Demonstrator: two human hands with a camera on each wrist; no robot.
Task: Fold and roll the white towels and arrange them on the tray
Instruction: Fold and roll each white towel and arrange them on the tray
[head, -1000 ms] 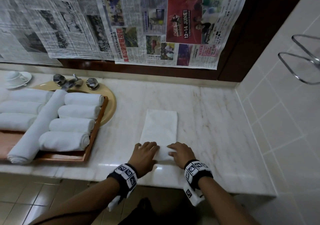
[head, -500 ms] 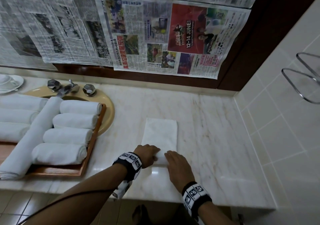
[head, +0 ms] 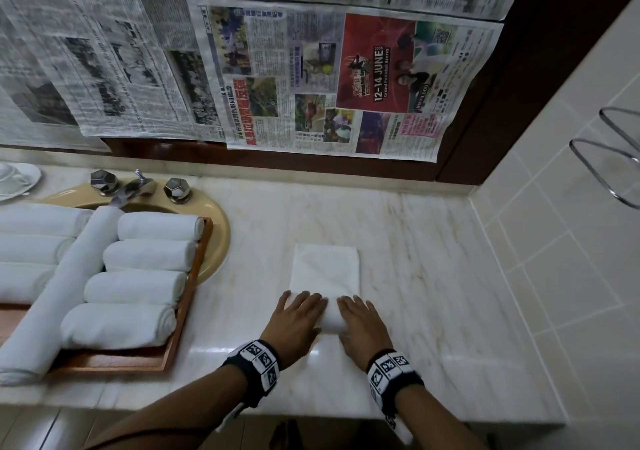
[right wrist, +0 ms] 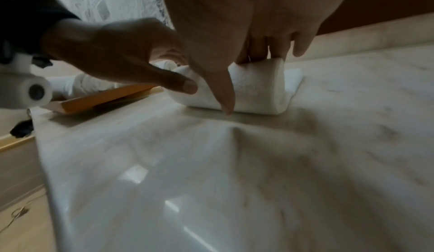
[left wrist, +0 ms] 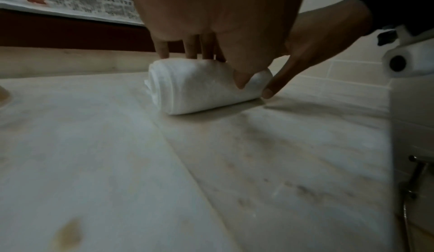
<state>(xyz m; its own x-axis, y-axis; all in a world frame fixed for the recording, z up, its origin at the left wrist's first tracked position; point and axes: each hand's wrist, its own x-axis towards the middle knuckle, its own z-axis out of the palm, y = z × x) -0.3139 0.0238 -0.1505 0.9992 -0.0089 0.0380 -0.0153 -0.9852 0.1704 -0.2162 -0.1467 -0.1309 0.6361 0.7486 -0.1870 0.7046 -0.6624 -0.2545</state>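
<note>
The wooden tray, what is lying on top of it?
On the wooden tray lie rolled white towels, with one long roll across them. Its floor is mostly covered, and its left part is out of view.

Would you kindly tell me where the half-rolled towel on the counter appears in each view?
Head: half-rolled towel lower centre, between both hands.
Left wrist: towel upper centre, rolled end facing the camera.
Right wrist: towel upper centre-right.
Shared landmark: the marble counter beneath it.
</note>
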